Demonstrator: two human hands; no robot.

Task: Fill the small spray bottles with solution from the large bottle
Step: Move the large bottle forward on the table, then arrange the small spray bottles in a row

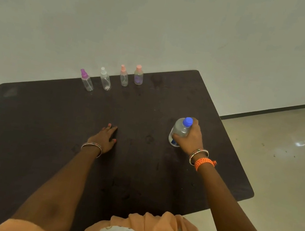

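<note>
Your table (43, 137) looks matt and dark; your spray bottles (105, 80) and large bottle (179, 132) are clear plastic; the floor (282, 157) is glossy.

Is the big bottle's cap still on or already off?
On. The blue cap sits atop the large clear plastic bottle, which stands upright on the dark table, gripped by the right hand.

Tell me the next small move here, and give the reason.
Probably steady the large bottle with the right hand, which already grips it, and bring the left hand, resting flat on the table, over to unscrew the blue cap. The cap is still on, so nothing can be poured yet, and the four small spray bottles stand capped at the far edge.
</note>
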